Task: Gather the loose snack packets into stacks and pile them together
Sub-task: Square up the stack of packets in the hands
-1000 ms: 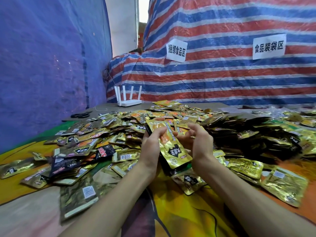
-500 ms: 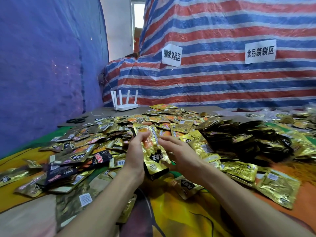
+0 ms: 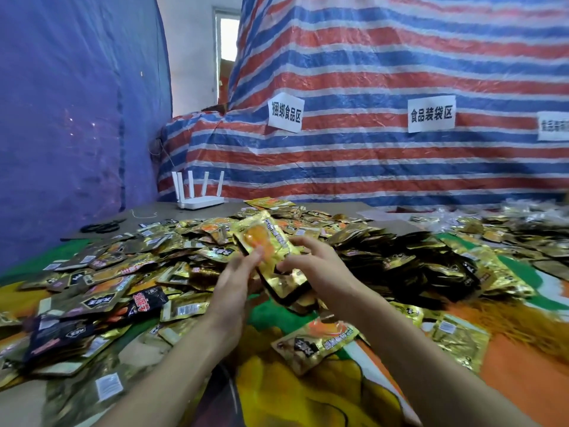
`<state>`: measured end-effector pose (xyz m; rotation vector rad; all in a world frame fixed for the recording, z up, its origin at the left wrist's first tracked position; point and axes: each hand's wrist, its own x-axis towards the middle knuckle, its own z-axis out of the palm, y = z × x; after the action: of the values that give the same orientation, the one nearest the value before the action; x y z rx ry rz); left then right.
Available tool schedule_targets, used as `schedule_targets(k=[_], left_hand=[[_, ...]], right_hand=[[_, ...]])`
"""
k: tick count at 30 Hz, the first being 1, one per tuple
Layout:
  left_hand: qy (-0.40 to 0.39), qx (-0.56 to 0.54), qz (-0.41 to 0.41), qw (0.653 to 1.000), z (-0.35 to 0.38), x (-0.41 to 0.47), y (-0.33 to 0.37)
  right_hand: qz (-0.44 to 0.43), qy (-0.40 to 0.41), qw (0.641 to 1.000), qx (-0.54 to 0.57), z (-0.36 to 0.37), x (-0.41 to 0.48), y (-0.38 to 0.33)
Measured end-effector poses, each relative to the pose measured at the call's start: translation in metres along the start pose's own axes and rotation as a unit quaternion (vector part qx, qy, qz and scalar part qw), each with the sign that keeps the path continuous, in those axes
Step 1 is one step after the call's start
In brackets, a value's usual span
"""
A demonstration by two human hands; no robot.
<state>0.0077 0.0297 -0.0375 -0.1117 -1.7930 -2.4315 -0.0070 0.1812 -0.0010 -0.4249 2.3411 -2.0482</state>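
Hands meet on one bundle at the middle of the view. The left hand grips the stack of packets from its 8 o'clock side, fingers curled at the edge and one fingertip pressed on the orange picture of the top packet. The right hand holds the same stack from 4 o'clock, thumb on the lower face and the other fingers spread along the right edge. The stack is lifted clear of the bench and tilted, its top end pointing to 11 o'clock and its dark-edged lower end fanned a little between the two palms.

Seen from the stack, the loose packets lie flat and overlapping from 7 round to 12 o'clock, most of them gold and a few black with red print. At 3 o'clock sits a darker heap of packets, piled higher and packed closer together. At 5 o'clock a single packet lies alone on the printed cloth, just beside the right forearm.

Far back at 11 o'clock a white router stands on the bare board, with black scissors at 10 o'clock. Behind them hangs a striped tarp bearing paper signs, and a blue tarp closes the 9 o'clock side.
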Motion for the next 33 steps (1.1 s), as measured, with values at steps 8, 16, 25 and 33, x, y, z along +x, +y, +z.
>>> schedule_targets(k=[8, 16, 25, 33], left_hand=[[-0.078, 0.267, 0.182, 0.943, 0.007, -0.009, -0.014], [-0.061, 0.296, 0.217, 0.928, 0.002, -0.006, -0.014], [0.061, 0.352, 0.242, 0.902, -0.003, -0.003, -0.002], [0.189, 0.654, 0.07, 0.729, -0.047, 0.036, 0.031]], right_hand=[[0.015, 0.241, 0.93, -0.277, -0.088, 0.041, -0.042], [0.158, 0.253, 0.704, -0.644, -0.098, 0.07, -0.027], [-0.092, 0.251, 0.751, -0.604, -0.04, 0.064, -0.027], [-0.101, -0.031, 0.79, -0.604, 0.058, 0.074, 0.021]])
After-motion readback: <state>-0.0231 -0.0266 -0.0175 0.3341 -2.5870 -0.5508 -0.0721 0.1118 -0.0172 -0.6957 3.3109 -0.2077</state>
